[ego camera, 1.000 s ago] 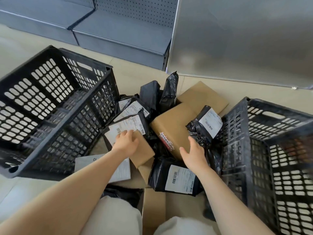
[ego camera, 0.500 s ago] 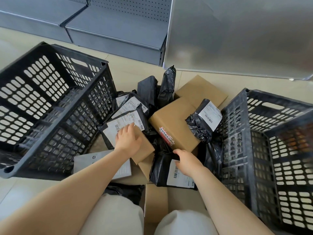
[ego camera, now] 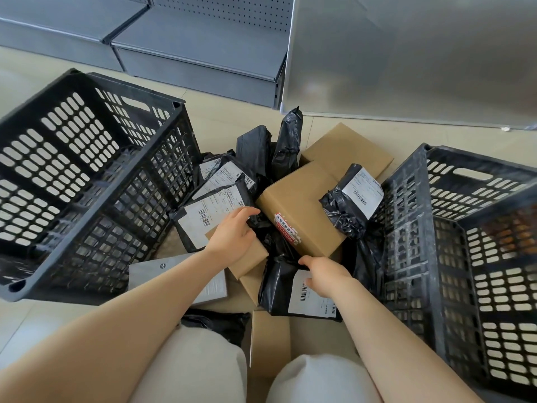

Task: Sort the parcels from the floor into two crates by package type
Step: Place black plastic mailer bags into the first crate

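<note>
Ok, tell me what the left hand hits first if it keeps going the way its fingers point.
Probably the big cardboard box. The left hand lies on a small brown parcel, fingers pointing up and right over crumpled black bags toward that box's near left edge. Depth is unclear, so it may brush the bags first.

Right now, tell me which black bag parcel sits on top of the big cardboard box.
The crumpled black bag with the white label, resting on the taped cardboard box beside the right crate. The other bags lie lower in the pile.
</note>
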A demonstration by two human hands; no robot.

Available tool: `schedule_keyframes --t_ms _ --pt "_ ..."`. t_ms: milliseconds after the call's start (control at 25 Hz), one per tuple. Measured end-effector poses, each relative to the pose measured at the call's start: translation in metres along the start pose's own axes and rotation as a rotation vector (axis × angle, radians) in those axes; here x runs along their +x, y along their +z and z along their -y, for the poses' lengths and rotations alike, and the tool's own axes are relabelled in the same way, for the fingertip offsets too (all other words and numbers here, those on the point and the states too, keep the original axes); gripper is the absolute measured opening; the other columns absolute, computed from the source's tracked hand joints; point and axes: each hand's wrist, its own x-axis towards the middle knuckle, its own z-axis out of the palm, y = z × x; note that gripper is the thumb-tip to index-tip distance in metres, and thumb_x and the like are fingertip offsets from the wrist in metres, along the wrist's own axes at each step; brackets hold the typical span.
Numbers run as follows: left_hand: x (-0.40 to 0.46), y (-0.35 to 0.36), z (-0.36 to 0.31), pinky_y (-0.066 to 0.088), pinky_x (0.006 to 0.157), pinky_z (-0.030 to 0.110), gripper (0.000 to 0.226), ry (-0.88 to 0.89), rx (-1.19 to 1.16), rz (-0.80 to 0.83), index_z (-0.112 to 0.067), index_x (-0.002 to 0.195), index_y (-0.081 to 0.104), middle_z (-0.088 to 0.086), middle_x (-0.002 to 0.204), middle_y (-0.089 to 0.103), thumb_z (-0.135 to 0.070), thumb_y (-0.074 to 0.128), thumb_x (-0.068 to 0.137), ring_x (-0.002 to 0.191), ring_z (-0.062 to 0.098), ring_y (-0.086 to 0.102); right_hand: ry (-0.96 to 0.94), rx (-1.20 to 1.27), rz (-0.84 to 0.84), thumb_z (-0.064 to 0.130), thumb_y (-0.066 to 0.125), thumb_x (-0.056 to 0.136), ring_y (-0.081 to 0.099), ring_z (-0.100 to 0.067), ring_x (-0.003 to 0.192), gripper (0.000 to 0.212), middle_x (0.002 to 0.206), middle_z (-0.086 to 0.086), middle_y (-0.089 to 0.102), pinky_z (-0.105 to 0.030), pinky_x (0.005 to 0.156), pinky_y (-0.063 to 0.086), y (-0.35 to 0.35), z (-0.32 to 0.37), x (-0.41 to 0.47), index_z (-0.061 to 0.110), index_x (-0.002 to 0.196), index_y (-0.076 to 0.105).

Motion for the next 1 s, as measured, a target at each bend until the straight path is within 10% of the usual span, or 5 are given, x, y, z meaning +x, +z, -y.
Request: schedule_keyframes --t_ms 360,720,1000 --pt "0.003 0.004 -0.002 0.035 0.107 0.035 0.048 0.008 0.045 0.077 -0.027 0.135 0.055 -0.004 0.131 0.055 -0.005 0.045 0.093 0.127 0.019 0.041 -0.028 0.15 -0.154 0.025 0.052 0.097 0.056 -0.025 0.085 0.007 0.089 0.001 0.058 -0.032 0.065 0.046 -0.006 0.003 -0.007 0.019 0.099 0.055" --pt "0.003 0.007 -0.007 0.039 0.096 0.022 0.03 -0.135 -0.184 0.149 -0.028 0.129 0.06 -0.013 0.123 0.062 -0.03 0.046 0.103 0.113 0.007 0.055 0.21 0.797 -0.551 0.026 0.058 0.083 0.037 -0.019 0.059 0.028 0.063 0.001 0.042 -0.034 0.055 0.031 -0.016 -0.005 -0.023 0.016 0.07 0.036" --pt "-0.002 0.002 -0.022 0.045 0.106 0.039 0.046 -0.325 -0.685 0.352 -0.038 0.131 0.041 -0.014 0.125 0.06 -0.056 0.056 0.092 0.116 0.008 0.057 0.15 1.106 -0.737 0.012 0.061 0.082 0.03 -0.014 0.059 0.03 0.063 -0.001 0.034 -0.031 0.056 0.027 -0.039 0.004 -0.024 0.013 0.068 0.034"
